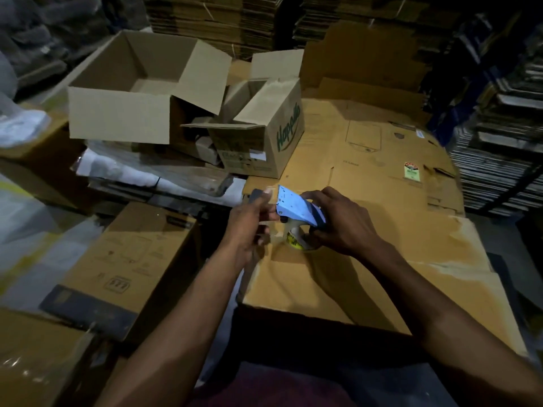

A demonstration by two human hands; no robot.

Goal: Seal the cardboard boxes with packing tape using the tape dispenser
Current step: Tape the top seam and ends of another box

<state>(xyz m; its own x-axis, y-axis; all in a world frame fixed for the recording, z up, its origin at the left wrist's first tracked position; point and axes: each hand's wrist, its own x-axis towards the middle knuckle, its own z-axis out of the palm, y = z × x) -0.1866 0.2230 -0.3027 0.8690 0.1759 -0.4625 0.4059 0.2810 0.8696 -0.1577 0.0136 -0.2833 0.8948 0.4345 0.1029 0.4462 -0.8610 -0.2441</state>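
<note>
Both forearms nearest: right hand (342, 223) grips tape dispenser (296, 208); left hand (249, 221) pinches its front end. Risk: tape folding onto itself.

Two bare forearms enter from the lower edge of the frame, no sleeves, cuffs, watch or bands visible along either one up to the wrist. The left hand (249, 227) and right hand (342, 223), both near mid-frame, are ungloved, no rings that can be made out in the dim light. At bottom centre a strip of dark maroon clothing (264, 395) shows between the arms; its cut cannot be told.
</note>
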